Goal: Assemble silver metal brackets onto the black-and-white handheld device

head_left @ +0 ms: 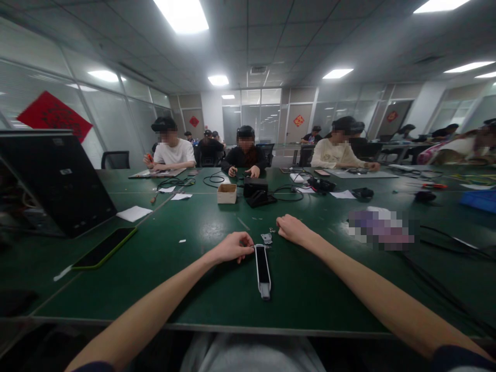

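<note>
On the green workbench (217, 299), a long narrow device with a black face and white-grey frame (262, 271) lies lengthwise in front of me. My left hand (232, 247) is curled at its top end, with the fingertips gripping that end. My right hand (294, 230) rests on the bench just beyond it, holding nothing. Between the hands lies a small metal bracket (266, 238), and a few tiny metal bits (272, 230) sit near my right fingertips.
A black smartphone (104, 248) and a dark open laptop (58, 181) stand at left. Farther on are a small cardboard box (227, 194), a black device (256, 187), coiled cables and papers. A blue tray (479, 201) sits at right. Several seated people work along the bench's far side.
</note>
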Tool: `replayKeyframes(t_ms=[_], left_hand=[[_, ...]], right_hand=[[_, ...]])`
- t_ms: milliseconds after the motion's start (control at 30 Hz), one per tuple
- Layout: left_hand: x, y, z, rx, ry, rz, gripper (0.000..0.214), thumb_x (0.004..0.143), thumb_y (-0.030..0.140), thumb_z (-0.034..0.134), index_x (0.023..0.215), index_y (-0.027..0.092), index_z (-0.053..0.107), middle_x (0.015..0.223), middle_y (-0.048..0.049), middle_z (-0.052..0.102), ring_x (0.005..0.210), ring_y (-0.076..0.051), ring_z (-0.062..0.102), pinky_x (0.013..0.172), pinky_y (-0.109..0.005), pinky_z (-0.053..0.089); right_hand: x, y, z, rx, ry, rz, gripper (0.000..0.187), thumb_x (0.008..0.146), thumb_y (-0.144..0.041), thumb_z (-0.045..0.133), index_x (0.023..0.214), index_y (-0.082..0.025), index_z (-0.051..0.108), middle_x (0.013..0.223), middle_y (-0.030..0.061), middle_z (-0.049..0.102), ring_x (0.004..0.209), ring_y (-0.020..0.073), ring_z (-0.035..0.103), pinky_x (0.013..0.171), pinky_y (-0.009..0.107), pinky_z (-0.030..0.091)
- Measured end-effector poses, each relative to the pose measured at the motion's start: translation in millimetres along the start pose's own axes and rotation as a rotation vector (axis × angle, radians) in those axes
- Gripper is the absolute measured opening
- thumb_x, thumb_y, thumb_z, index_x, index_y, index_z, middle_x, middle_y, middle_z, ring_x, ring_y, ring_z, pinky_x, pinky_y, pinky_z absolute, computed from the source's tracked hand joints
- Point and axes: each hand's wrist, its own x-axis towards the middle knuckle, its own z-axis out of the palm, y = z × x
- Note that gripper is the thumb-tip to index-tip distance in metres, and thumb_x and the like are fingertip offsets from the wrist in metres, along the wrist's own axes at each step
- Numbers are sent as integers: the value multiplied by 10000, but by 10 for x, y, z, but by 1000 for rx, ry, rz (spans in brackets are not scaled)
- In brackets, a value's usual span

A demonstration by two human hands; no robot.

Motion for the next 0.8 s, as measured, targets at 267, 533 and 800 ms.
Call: replayKeyframes(t_ms=[267,533,800], left_hand=[[14,-34,-8,18,-6,29,230,778,308,650,905,133,571,826,-25,618,512,-73,546,404,-176,444],[24,-68,0,29,9,48,179,759,234,631,886,132,556,792,-15,616,483,-57,530,396,-152,426],[51,-119,-15,47,-12,61,206,782,290,624,909,141,562,781,-14,615,483,-68,537,399,-167,430]], right_hand=[[-284,-126,-127,248,118,-114,168,835,-133,520,925,-128,662,923,97,639,873,200,569,773,302,464],[-479,-397,-153,458,136,-205,143,794,-121,565,877,-164,673,855,61,646,809,183,582,763,312,482],[-466,-375,-136,473,114,-188,135,806,-134,567,893,-157,668,854,63,649,785,180,585,739,307,479]])
